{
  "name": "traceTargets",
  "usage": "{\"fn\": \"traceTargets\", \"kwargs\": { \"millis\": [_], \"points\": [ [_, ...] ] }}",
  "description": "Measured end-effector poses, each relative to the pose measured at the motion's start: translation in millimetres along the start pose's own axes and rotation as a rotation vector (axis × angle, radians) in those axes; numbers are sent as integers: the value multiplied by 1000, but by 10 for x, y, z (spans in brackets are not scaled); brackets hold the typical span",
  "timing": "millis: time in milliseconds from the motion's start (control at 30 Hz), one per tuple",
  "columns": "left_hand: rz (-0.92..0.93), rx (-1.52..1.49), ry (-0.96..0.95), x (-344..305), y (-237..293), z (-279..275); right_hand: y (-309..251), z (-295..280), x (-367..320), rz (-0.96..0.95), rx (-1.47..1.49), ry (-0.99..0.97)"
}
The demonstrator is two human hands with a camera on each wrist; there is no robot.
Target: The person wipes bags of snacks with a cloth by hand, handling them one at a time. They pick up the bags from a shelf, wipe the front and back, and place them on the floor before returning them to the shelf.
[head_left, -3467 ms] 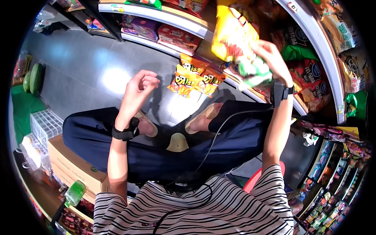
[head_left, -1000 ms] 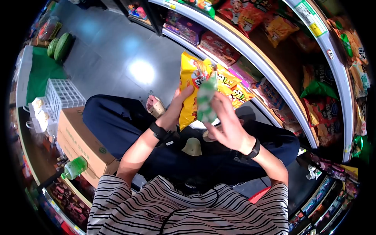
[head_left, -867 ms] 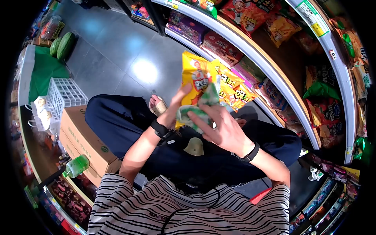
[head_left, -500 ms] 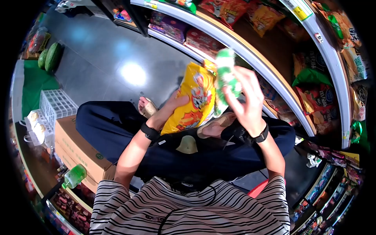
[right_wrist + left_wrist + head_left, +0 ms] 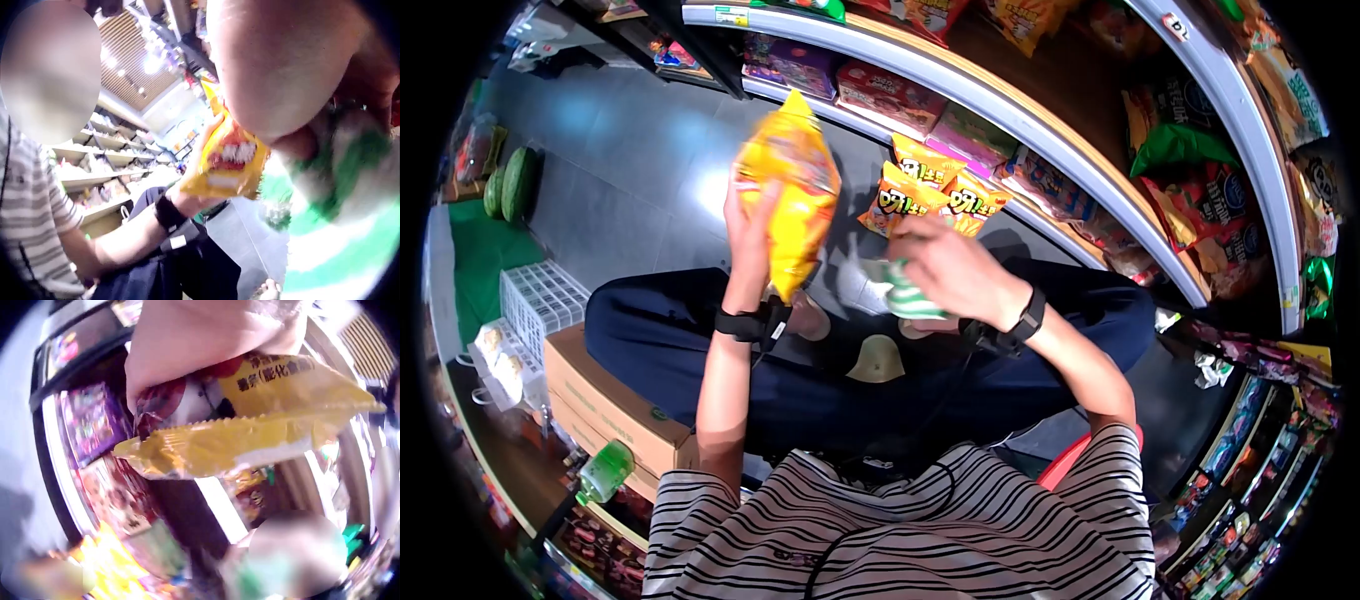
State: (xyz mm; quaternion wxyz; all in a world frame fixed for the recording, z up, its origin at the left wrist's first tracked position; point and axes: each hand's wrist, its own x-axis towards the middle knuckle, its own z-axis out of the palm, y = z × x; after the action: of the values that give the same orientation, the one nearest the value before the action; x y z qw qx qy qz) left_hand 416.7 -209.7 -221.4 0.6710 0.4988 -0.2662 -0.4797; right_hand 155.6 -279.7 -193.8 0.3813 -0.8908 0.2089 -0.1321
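Note:
Held up in my left hand is a yellow snack bag, the thumb on its front. The left wrist view shows the same snack bag side-on, its crimped edge towards the camera. My right hand grips a crumpled green-and-white cloth, blurred by motion, below and right of the bag. In the right wrist view the cloth fills the lower right, and the yellow bag stands apart from it. Several small orange snack bags stand together on the floor beyond the right hand, which overlaps them in the head view.
A curved shelf with snack bags and boxes runs along the back and right. Cardboard boxes, a white plastic crate and a green bottle are at the left. Green melons lie farther off. The person's bent knees flank the hands.
Earlier the right hand carried the bag and cloth by the shelf; then the cloth moved over the bag. Since half a second ago, the left hand lifted the bag up-left, and the cloth came down, apart.

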Motion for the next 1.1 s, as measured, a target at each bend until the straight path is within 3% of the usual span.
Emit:
{"fn": "traceTargets", "kwargs": {
  "millis": [67,167,200,267,300,333,400,600,667,733,800,833,867,1000,1100],
  "points": [
    [541,691,-179,39,22,109,162,-97,16,125,171,85],
    [396,866,-282,-70,-5,291,265,-551,52,88,275,138],
    [389,890,-312,-86,-51,314,205,-614,37,227,363,159],
    [410,1008,-344,-125,-76,334,160,-536,6,295,306,94],
    [432,1131,-386,-141,-83,338,136,-595,36,510,158,-190],
    [430,1132,-378,-144,-102,334,0,-588,75,523,81,-250],
    [547,1214,-372,-147,-144,319,48,-423,21,467,111,-194],
    [418,1298,-409,-209,-218,284,439,-53,-24,410,84,-199],
    [402,1292,-385,-213,-287,234,531,92,-54,430,-163,-124],
    [392,1391,-386,-179,-366,120,724,217,-114,385,-264,-169],
    [363,1346,-373,-173,-335,105,1022,371,-221,369,-561,-277],
    [276,1341,-399,-169,-290,121,1136,380,-278,338,-571,-302],
    [189,1333,-422,-167,-267,125,1245,400,-322,364,-651,-320],
    [301,1352,-455,-188,-426,6,1598,272,-457,692,-774,-346],
    [248,1380,-489,-198,-434,10,1979,113,-684,800,-619,-266]
  ]
}}
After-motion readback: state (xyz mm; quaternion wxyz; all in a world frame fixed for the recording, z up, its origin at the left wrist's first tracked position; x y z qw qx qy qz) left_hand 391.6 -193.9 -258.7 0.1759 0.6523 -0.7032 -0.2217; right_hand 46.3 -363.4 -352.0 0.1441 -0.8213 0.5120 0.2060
